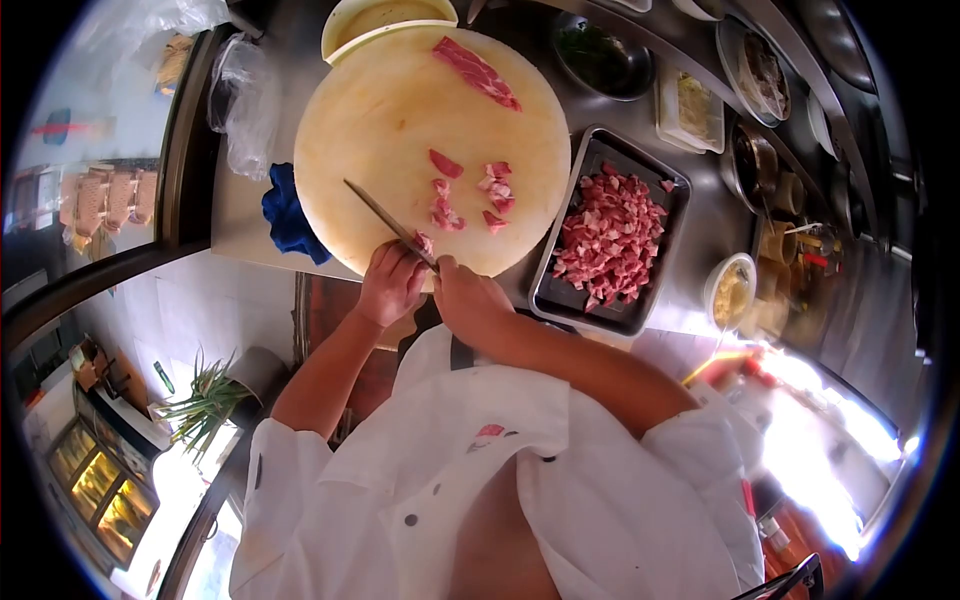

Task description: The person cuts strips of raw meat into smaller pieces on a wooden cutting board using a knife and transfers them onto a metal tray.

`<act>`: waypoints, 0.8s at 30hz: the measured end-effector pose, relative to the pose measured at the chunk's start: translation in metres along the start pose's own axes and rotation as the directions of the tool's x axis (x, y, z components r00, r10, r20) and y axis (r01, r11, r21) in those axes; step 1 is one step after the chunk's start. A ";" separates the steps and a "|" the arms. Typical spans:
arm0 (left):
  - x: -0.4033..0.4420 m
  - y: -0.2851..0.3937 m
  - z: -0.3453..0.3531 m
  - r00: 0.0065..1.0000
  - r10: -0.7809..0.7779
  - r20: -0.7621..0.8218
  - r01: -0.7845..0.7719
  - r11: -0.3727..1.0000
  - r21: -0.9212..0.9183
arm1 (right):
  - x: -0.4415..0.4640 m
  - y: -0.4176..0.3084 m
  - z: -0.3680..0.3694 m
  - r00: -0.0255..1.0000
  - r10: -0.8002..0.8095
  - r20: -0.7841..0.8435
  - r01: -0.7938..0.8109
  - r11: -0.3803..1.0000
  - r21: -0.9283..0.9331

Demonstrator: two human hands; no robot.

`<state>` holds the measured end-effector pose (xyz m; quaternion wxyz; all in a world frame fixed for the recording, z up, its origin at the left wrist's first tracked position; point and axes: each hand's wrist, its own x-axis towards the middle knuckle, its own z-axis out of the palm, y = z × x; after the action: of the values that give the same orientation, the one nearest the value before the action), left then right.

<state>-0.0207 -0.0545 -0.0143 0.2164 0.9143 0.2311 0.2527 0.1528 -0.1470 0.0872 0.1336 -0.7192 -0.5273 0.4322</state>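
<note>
My right hand [462,287] is closed round the handle of a knife [385,218], whose blade points up and left over the round cutting board [360,130]. Close beside the blade, my left hand [391,280] has its fingers bent together at the board's near edge, by a small meat piece [424,242]; whether it grips anything is hidden. Several cut meat pieces [444,208] lie on the board, and a longer strip of meat [477,73] lies near its far edge.
A dark tray [541,292] of diced meat stands right of the board. Left are a blue cloth [290,215] and a plastic bag [242,110]. A yellowish bowl [345,38] sits behind the board; a metal bowl [603,60] and a small bowl [731,292] stand on the right.
</note>
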 end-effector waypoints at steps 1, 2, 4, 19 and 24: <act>0.001 0.000 -0.002 1.000 -0.014 -0.002 0.014 1.000 -0.020 | 0.009 0.001 0.005 1.000 -0.008 -0.023 0.008 0.999 0.033; 0.004 0.001 -0.002 1.000 -0.028 -0.005 0.028 0.999 -0.041 | 0.019 0.001 0.008 0.999 -0.014 -0.047 0.017 0.998 0.065; 0.004 0.001 -0.002 0.999 -0.054 0.011 0.054 0.996 -0.066 | 0.049 -0.002 0.006 0.990 -0.024 -0.138 0.042 0.991 0.129; 0.054 0.022 -0.114 0.861 -0.377 -0.341 0.362 0.926 -0.110 | 0.002 0.013 -0.066 0.983 -0.180 -0.040 0.174 0.977 -0.124; 0.150 0.008 -0.088 0.984 -0.163 0.072 0.165 0.986 -0.030 | -0.013 0.016 -0.023 0.969 -0.158 0.192 0.181 0.978 -0.108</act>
<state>0.0472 0.0439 0.1130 0.2606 0.8964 0.2934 0.2063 0.1801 -0.1590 0.0966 0.0764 -0.6357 -0.6229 0.4495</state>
